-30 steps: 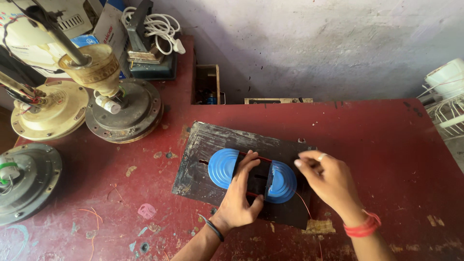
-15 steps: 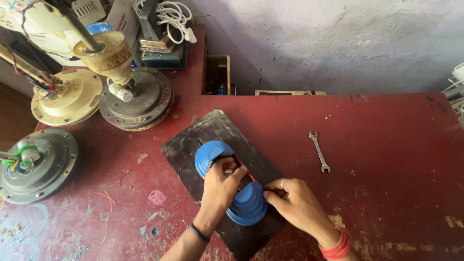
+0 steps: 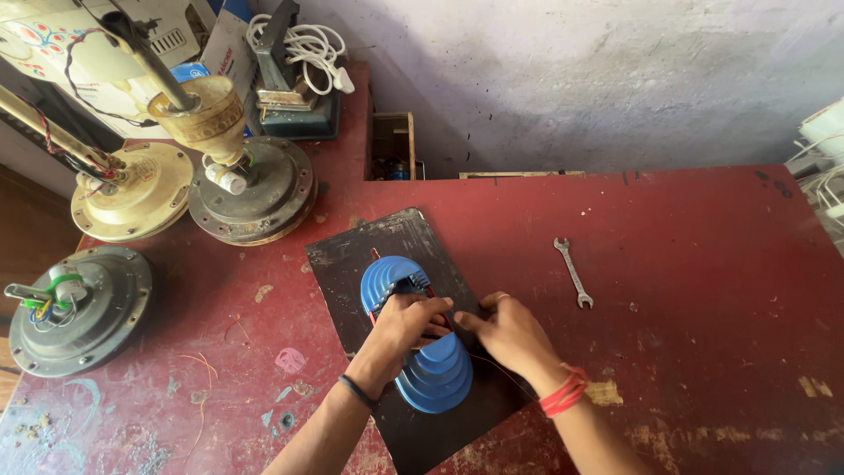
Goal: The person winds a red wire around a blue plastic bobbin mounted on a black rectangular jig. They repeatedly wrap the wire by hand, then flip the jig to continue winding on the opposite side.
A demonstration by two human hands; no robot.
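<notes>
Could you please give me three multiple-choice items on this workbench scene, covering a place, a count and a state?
1. Where does the spanner lie?
A. On the red table, on the right hand's side
B. On the dark board
C. Inside the wooden box

2. How many blue stepped formers are on the dark board?
A. One
B. Two
C. Four

3. What are the left hand and right hand doing?
A. Both resting apart
B. Both gripping between the formers
C. Lifting the spanner

Answers: 1 A, it rests on bare table; 2 B, one at each end; 3 B, fingers meet mid-way.
</notes>
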